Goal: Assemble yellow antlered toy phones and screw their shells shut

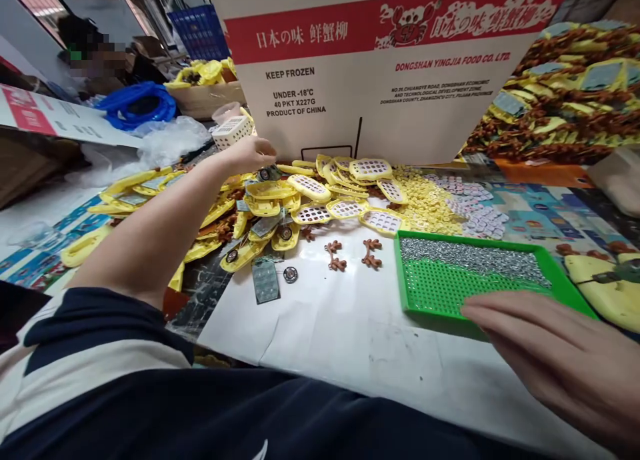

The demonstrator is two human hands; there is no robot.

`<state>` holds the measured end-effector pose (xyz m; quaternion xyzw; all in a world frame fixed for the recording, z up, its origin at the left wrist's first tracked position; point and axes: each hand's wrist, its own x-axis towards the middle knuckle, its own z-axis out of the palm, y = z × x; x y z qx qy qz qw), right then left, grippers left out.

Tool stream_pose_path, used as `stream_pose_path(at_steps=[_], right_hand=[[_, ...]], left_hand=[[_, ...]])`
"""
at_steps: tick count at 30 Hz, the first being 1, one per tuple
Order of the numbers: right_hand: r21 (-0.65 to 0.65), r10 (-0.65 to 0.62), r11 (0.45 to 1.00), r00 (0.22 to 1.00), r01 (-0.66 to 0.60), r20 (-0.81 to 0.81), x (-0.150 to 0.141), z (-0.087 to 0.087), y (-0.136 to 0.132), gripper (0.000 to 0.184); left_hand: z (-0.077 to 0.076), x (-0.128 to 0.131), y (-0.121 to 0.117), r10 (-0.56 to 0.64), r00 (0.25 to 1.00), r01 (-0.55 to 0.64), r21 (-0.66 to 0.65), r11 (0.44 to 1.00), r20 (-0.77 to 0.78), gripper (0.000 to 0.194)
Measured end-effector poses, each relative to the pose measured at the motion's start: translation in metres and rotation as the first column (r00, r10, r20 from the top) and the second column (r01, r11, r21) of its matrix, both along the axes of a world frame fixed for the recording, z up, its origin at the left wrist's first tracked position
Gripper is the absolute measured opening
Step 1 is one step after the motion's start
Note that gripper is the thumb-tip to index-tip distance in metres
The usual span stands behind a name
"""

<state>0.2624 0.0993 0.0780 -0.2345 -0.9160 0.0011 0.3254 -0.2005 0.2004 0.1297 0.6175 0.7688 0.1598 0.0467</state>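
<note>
On the tabletop (pixel 350 327), findings as follows:

Left hand (pixel 250 155): your arm is stretched far forward and leftward; the hand sits over the heap of yellow shells (pixel 265 192), just in front of the cardboard box (pixel 350 107).
Left fingers: curled downward onto the heap; whether they have closed on a piece, I cannot tell, as the fingertips are hidden.
Key relation: the shells lie directly beneath and just nearer to you than the left fingers; most long axes run roughly left to right. Your left hand is on them; your right is well apart.
Right hand (pixel 560 360): flat, palm down, fingers extended and gripping nothing, touching the near rim of the green tray (pixel 440 287).
Tray: rigid green plastic, rectangular, dimpled grid floor; small grey metal pieces (pixel 475 257) banked along the far side.
Shells: glossy yellow plastic, oval, some with perforated white faces.
Brown pieces (pixel 335 255): small branched plastic shapes, lying loose between heap and tray.
Grey panel (pixel 265 280): flat, rectangular, beside a small round disc (pixel 291 274).
Surface: white sheet, matte, lightly scuffed.
Background: another person sits at far left, well apart from your hands.
</note>
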Motion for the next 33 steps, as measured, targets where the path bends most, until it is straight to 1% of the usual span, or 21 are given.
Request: stream_pose_path(at_steps=[1, 2, 3, 5, 7, 9, 10, 12, 14, 16, 19, 21, 24, 27, 30, 33], right_hand=[[0.066, 0.11, 0.992, 0.993, -0.112, 0.031, -0.02, 0.01, 0.01, 0.02], [0.096, 0.14, 0.985, 0.99, -0.143, 0.036, -0.04, 0.018, 0.02, 0.019], [0.095, 0.161, 0.982, 0.986, -0.165, 0.043, -0.061, 0.025, 0.029, 0.017], [0.033, 0.136, 0.99, 0.986, -0.14, 0.098, -0.104, 0.033, 0.047, 0.019], [-0.031, 0.041, 0.999, 0.984, -0.036, 0.171, -0.15, 0.035, 0.064, 0.023], [-0.132, -0.075, 0.986, 0.973, 0.106, 0.219, -0.196, 0.035, 0.081, 0.025], [-0.18, -0.099, 0.974, 0.974, 0.137, 0.204, -0.219, 0.034, 0.089, 0.027], [-0.27, -0.131, 0.949, 0.982, 0.164, 0.138, -0.26, 0.033, 0.104, 0.028], [-0.276, -0.124, 0.948, 0.983, 0.158, 0.137, -0.295, 0.033, 0.117, 0.03], [-0.253, -0.083, 0.96, 0.983, 0.122, 0.163, -0.322, 0.034, 0.127, 0.033], [-0.208, 0.023, 0.977, 0.961, 0.036, 0.274, -0.35, 0.035, 0.138, 0.03], [-0.179, 0.109, 0.983, 0.92, -0.044, 0.377, -0.362, 0.035, 0.144, 0.026], [-0.151, 0.222, 0.974, 0.839, -0.169, 0.497, -0.373, 0.033, 0.151, 0.023], [-0.142, 0.249, 0.968, 0.796, -0.205, 0.551, -0.378, 0.033, 0.155, 0.019], [-0.142, 0.23, 0.973, 0.809, -0.182, 0.54, -0.375, 0.035, 0.158, 0.019], [-0.151, 0.16, 0.983, 0.883, -0.103, 0.441, -0.37, 0.039, 0.161, 0.027]], left_hand=[[-0.002, -0.003, -0.006, 0.008, 1.0, -0.008, 0.007, 1.0, 0.011, 0.031], [-0.003, -0.006, -0.012, 0.019, 1.0, -0.02, 0.025, 0.999, 0.011, 0.029], [-0.004, -0.008, -0.018, 0.033, 0.999, -0.034, 0.048, 0.998, 0.006, 0.029], [-0.006, -0.01, -0.029, 0.057, 0.998, -0.057, 0.085, 0.995, -0.005, 0.028], [-0.007, -0.01, -0.041, 0.067, 0.998, -0.065, 0.085, 0.994, -0.015, 0.031], [-0.008, -0.008, -0.053, 0.056, 0.998, -0.055, 0.032, 0.998, -0.023, 0.043], [-0.008, -0.007, -0.058, 0.04, 0.999, -0.04, -0.009, 0.999, -0.029, 0.05], [-0.012, -0.004, -0.067, -0.004, 0.998, -0.001, -0.084, 0.996, -0.063, 0.064], [-0.017, -0.002, -0.072, -0.03, 0.991, 0.016, -0.106, 0.994, -0.129, 0.071], [-0.024, -0.001, -0.074, -0.025, 0.983, 0.01, -0.085, 0.996, -0.182, 0.069], [-0.032, -0.001, -0.075, -0.013, 0.981, 0.005, -0.04, 0.999, -0.195, 0.066], [-0.035, -0.002, -0.075, -0.014, 0.982, 0.01, -0.024, 1.0, -0.19, 0.066], [-0.037, -0.004, -0.074, -0.025, 0.982, 0.025, 0.0, 1.0, -0.185, 0.06], [-0.039, -0.005, -0.073, -0.034, 0.983, 0.039, 0.024, 0.999, -0.183, 0.053], [-0.041, -0.008, -0.072, -0.023, 0.988, 0.037, 0.087, 0.995, -0.153, 0.053], [-0.04, -0.012, -0.075, -0.008, 0.998, 0.019, 0.181, 0.983, -0.057, 0.053]])
